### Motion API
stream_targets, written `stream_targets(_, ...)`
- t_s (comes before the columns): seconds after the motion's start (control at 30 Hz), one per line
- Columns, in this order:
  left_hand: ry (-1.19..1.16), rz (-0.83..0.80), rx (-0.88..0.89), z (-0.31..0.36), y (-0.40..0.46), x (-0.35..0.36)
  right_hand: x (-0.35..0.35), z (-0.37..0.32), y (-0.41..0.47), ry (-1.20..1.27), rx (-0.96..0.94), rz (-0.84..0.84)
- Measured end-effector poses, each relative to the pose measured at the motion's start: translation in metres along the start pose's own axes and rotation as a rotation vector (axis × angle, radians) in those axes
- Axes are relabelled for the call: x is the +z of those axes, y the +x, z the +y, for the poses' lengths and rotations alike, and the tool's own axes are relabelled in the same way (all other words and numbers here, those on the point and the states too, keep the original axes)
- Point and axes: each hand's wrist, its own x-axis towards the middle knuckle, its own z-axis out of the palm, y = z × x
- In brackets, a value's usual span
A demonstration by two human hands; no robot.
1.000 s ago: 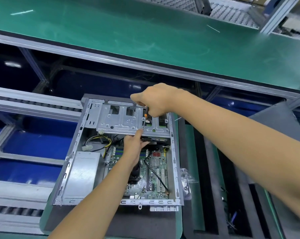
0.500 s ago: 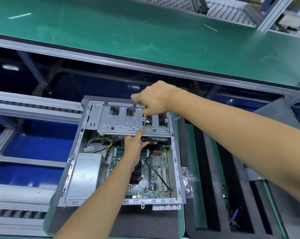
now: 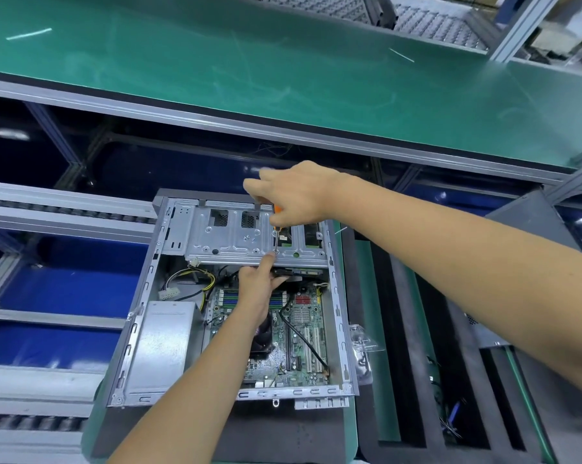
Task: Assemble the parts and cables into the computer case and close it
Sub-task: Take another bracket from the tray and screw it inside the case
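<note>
right hand [image 3: 296, 195] curled round the orange handle of a screwdriver [image 3: 276, 237], fingers wrapped tight; the shaft runs down to the near edge of the drive cage [image 3: 229, 241], tip on or just at a screw point there. whether the tip is seated cannot be told. left hand [image 3: 258, 286] reaches up from below, forefinger straight and touching the cage's near edge right beside the screwdriver tip; thumb spread to the side, other fingers hidden under the cage lip, so the grip there cannot be told.

drive cage sits across the far end of the open computer case [image 3: 341, 313], flat, silver. the case lies on its side on a dark pad, side panel off. inside: motherboard [image 3: 303, 346] in the right half with a black cable [image 3: 308, 343] running diagonally over it; power supply [image 3: 162, 346] in the near left corner; yellow and black wires [image 3: 199, 279] with a white connector between supply and cage.

a clear plastic bag [image 3: 361, 343] lies just beside the case's right wall. green conveyor belt [image 3: 283, 68] runs beyond the case.
</note>
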Motion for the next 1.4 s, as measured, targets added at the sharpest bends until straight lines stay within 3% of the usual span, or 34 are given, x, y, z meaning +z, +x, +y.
stream_targets(0.13, -0.003, -0.002, 0.002, -0.001, 0.0001, -0.0009, -0.0047, -0.0026, 0.0008, 0.14, -0.023, -0.03)
stream_targets(0.33, 0.023, -0.016, 0.014, -0.0054, 0.0036, -0.0026, -0.0009, -0.0042, 0.0018, -0.013, 0.023, 0.031)
stream_targets(0.5, 0.01, -0.003, 0.019, -0.004, 0.0028, -0.0009, -0.0043, -0.0065, 0.0008, 0.189, -0.003, -0.033)
stream_targets(0.7, 0.037, -0.012, 0.026, -0.0061, 0.0038, -0.0027, -0.0014, -0.0018, 0.0016, -0.028, 0.032, 0.009)
stream_targets(0.87, 0.029, 0.001, 0.028, -0.0038, 0.0012, -0.0017, -0.0036, -0.0071, -0.0004, 0.284, -0.02, -0.05)
stream_targets(1.07, 0.012, 0.009, 0.024, -0.002, 0.0, -0.0014, 0.0016, -0.0084, 0.0044, 0.006, 0.032, 0.051)
stream_targets(1.23, 0.025, 0.006, 0.028, -0.0006, -0.0016, -0.0016, -0.0029, -0.0097, 0.0003, 0.239, -0.032, -0.055)
stream_targets(1.4, 0.018, 0.001, 0.025, -0.0005, -0.0003, -0.0014, -0.0033, -0.0045, 0.0017, -0.023, -0.021, 0.03)
